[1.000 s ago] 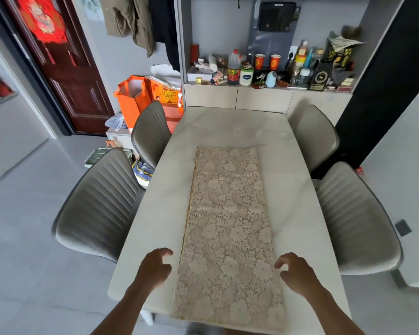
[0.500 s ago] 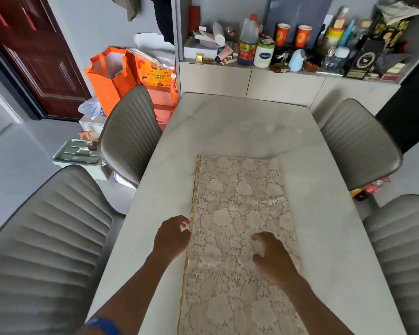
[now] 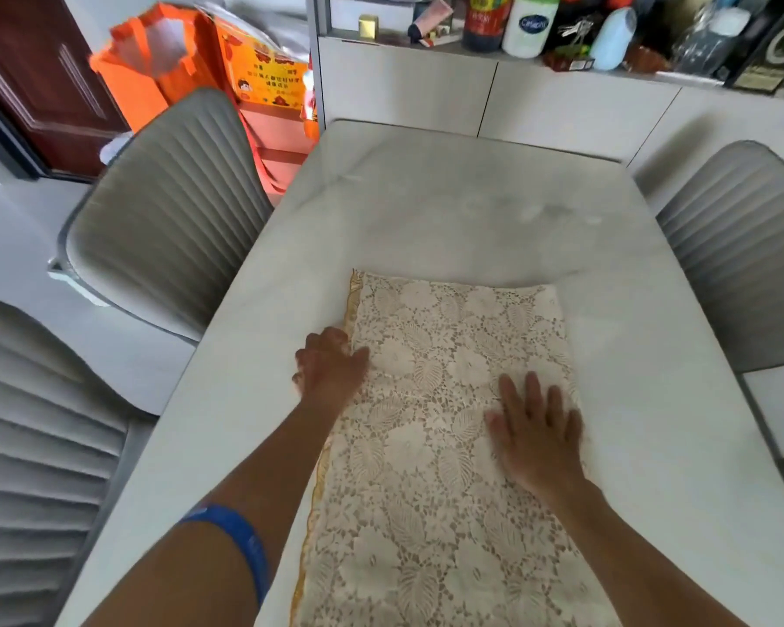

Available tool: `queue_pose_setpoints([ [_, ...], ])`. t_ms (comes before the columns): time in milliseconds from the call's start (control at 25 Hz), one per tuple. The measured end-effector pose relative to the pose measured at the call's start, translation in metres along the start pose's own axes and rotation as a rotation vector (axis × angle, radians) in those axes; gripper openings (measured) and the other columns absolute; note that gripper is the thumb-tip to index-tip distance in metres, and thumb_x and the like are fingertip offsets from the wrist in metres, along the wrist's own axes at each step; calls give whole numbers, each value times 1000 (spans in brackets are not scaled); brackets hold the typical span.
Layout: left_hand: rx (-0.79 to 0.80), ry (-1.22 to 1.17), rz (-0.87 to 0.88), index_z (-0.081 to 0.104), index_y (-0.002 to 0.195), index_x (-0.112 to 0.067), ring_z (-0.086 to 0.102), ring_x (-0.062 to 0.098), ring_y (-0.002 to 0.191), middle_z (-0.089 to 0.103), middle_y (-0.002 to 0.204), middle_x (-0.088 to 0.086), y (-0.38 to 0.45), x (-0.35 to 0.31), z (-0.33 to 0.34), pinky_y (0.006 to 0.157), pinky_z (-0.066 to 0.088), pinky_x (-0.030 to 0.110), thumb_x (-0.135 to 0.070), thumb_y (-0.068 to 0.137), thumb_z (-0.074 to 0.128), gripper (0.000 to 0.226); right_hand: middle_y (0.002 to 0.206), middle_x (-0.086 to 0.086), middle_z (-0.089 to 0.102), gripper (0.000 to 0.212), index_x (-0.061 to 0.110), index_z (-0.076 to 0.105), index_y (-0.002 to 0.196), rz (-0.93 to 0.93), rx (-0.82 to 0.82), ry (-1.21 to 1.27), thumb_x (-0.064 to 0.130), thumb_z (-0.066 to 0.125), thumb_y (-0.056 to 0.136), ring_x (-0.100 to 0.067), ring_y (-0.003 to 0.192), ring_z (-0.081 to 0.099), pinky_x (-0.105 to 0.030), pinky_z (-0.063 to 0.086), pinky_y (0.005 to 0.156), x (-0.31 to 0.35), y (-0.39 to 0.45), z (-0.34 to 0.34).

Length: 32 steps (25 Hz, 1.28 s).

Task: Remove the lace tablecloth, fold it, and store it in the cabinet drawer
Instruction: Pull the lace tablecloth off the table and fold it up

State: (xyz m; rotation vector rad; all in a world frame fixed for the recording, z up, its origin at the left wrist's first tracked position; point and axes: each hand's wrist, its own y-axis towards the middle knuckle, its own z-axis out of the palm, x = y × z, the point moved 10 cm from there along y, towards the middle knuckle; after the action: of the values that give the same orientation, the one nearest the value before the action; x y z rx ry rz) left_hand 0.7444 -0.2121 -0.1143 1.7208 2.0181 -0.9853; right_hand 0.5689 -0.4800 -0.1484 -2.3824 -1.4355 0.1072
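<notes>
The lace tablecloth (image 3: 449, 423) is seen lying on the table (image 3: 471, 210) as a long narrow strip, already folded lengthwise it would seem, with its long axis running straight away from the person toward the cabinet (image 3: 562, 106) at the table's far end. Its far short edge is stopped about midway along the table, and its near end is cut off by the bottom of the picture. The left hand (image 3: 331, 368) is set at the cloth's gold-trimmed left edge, fingers curled; whether the edge is actually pinched cannot be told. The right hand (image 3: 535, 427) is laid flat and open on the lace, toward its right side. The far edge lies beyond both hands, so the next fold is judged likely to be made across the strip's length. The left hand is the nearer to that edge.
</notes>
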Motion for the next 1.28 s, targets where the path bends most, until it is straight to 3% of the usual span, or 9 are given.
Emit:
queue_pose_setpoints([
  [200,-101,-41,-185,68,102,-27,52,24,114,60,118,1,12,0,5,94,35,41,-34,80,69,23,162,0,-26,66,40,-20,151,-11,-14,-3,64,-3,92,-32,148,-23,-54,-11,120,-2,-1,0],
  [520,-185,45,-100,65,104,-28,50,23,109,57,114,1,14,-7,13,84,30,40,-29,85,69,19,153,3,-35,64,40,-24,149,-33,-38,48,63,-1,94,-31,148,-25,-55,-13,119,0,-2,-1],
  [720,-223,140,-108,58,108,-15,51,28,109,54,115,7,8,-5,9,93,40,45,-43,86,67,36,152,4,-34,62,42,-28,144,-35,-71,56,65,-2,93,-31,148,-23,-54,-14,118,-1,-1,0],
  [880,-173,19,-148,66,97,-18,55,25,107,62,110,5,14,-2,9,96,42,46,-35,83,70,22,156,3,-34,63,42,-29,145,-36,-24,57,65,-1,93,-30,147,-28,-54,-17,118,-2,3,4],
  [1000,-165,-69,-180,66,80,-26,57,23,101,65,102,2,14,-3,9,85,37,38,-29,80,70,5,160,2,-30,63,41,-30,144,-29,-24,52,65,-1,93,-30,147,-28,-54,-16,118,-4,3,4],
  [1080,-189,-126,-155,61,67,-29,59,21,94,67,92,-2,12,-5,7,78,33,36,-27,77,71,15,161,1,-28,64,40,-27,146,-32,-24,46,64,0,94,-30,148,-26,-55,-14,119,-2,3,3],
  [1200,-186,-274,-77,61,65,-25,63,17,76,66,71,-9,9,-7,8,71,47,31,-27,74,73,15,163,0,-24,66,38,-19,152,-31,-34,37,62,4,95,-31,149,-22,-55,-11,120,-2,0,0],
  [1280,-192,-348,-55,64,69,-22,63,15,65,63,65,-10,7,-7,4,59,52,26,-24,72,71,8,166,-2,-10,66,34,-3,156,-45,-93,2,61,12,97,-33,152,-8,-55,1,120,0,-1,-11],
])
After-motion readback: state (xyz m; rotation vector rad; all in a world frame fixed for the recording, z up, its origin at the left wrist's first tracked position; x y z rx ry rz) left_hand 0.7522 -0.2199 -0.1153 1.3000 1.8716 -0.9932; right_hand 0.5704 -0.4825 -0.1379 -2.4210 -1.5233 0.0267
